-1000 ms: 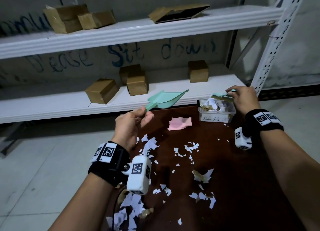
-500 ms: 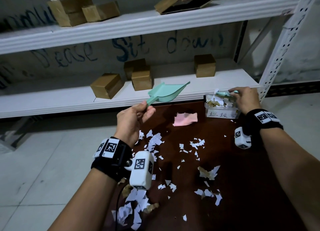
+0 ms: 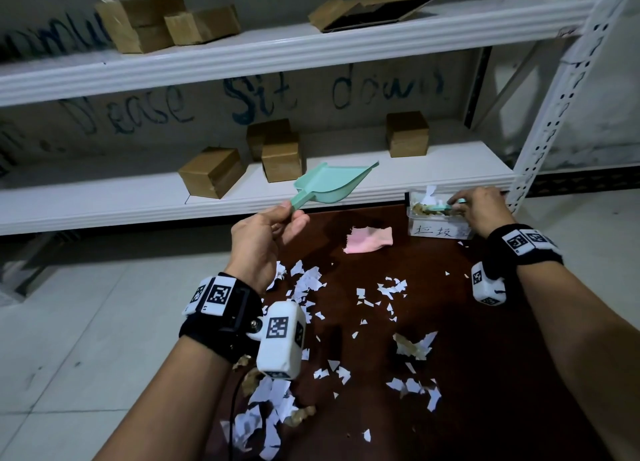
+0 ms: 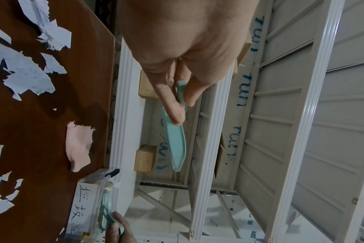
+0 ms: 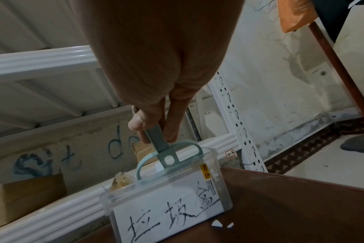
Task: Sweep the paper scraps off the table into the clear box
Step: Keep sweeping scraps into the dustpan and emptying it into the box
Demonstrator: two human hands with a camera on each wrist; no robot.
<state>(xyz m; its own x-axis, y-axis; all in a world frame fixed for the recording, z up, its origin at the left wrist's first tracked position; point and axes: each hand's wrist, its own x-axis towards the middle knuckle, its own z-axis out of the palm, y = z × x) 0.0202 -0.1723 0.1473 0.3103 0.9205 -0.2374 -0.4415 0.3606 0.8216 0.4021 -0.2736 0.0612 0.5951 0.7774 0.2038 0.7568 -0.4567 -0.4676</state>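
1. The left hand (image 3: 265,242) holds a mint-green dustpan (image 3: 332,183) in the air, thumb and fingers (image 4: 172,105) pinching its short handle. The pan looks empty and sits tilted beyond the fingertips, likely kept clear of the table while the other hand works.

2. The right hand (image 3: 485,211) pinches the flat handle of a small green brush (image 5: 166,156) between thumb and fingers (image 5: 139,121). The brush head reaches down from the fingertips into the open top of the clear box (image 5: 168,197), probably pressing down or knocking off scraps.

3. The clear box stands at the table's far edge, directly under the right fingertips. It carries a handwritten label and already holds some paper.

4. Most paper scraps (image 3: 311,287) lie on the dark table (image 3: 450,374), nearer the person than either set of fingers, so much sweeping appears left.

5. A pink paper piece (image 3: 369,240) lies between the two hands, beside the box.

6. Beyond the fingers stand white shelves (image 3: 242,58) holding cardboard boxes (image 3: 211,171). Nothing blocks the way back to the scraps.
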